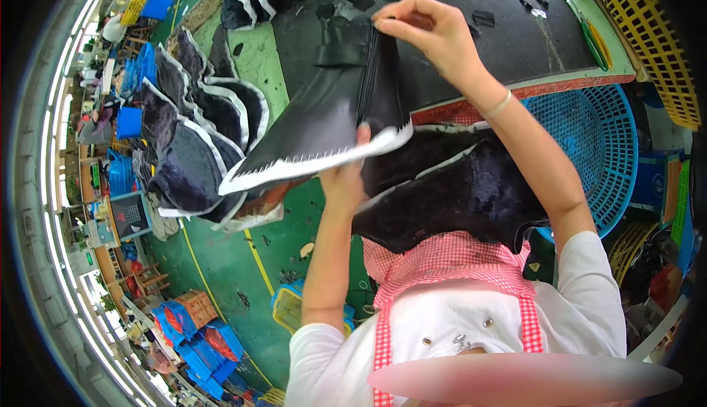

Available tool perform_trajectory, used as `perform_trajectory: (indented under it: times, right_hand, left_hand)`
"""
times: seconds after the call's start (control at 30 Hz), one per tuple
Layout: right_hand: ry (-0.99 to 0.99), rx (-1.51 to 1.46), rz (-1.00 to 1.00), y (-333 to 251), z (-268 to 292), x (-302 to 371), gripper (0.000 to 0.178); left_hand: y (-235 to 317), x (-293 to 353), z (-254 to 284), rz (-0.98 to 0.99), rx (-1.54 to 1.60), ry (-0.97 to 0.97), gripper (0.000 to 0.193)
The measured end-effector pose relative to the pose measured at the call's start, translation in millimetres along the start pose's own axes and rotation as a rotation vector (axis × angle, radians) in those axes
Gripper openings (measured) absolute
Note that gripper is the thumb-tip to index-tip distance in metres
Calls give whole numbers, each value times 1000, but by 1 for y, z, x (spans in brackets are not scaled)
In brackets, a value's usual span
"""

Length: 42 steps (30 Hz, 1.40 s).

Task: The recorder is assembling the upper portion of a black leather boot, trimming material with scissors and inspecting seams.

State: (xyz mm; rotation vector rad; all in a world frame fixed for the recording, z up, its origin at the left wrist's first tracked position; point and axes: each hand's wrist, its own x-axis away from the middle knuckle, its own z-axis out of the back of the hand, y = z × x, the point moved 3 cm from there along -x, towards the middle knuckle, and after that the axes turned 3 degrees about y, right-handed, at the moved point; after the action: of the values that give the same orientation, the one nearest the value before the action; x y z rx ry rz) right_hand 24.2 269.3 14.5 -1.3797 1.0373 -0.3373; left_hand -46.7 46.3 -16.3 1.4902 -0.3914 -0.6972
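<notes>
1. Across eleven to two o'clock spreads the worktable (442,61), dark-topped and scattered with black scraps.
2. Three o'clock now: dark furry pieces (471,186), pale-edged, drape over the lap.
3. Up front, just off centre toward twelve, it's the black piece (324,105), smooth and flared, held up at the table's near side! Narrow end points to twelve, white-trimmed wide end toward six and seven; the long axis runs nearly upright, leaning slightly toward one.
4. Beyond those furry pieces, nearly three o'clock, sits a blue basket (615,157).
5. One o'clock, and the right hand (434,35) is up high, elbow bent, wrist arched, thumb and forefinger pinching the narrow end's corner.
6. At dead centre, the left hand (344,182) reaches up from six, gripping the white-trimmed edge, thumb in front, fingers hidden behind.
7. Out at two o'clock, a green-and-yellow-handled tool (595,43) lies by the table edge.
</notes>
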Motion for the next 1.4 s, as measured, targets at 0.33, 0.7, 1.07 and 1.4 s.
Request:
perform_trajectory:
  times: [0.33,0.7,1.07,1.4]
  right_hand:
    - [-52,320,201,-82,-14,49,50]
    - [-101,563,292,-78,-2,49,22]
    - [-232,247,-166,-57,-2,82,24]
    - [-98,924,435,-15,65,30,31]
  left_hand:
    - [3,-20,20,304,956,-302,73]
    - [28,-25,0,191,943,-383,66]
    - [89,-94,0,-26,1,-76,38]
    - [58,-142,26,85,-352,-638,46]
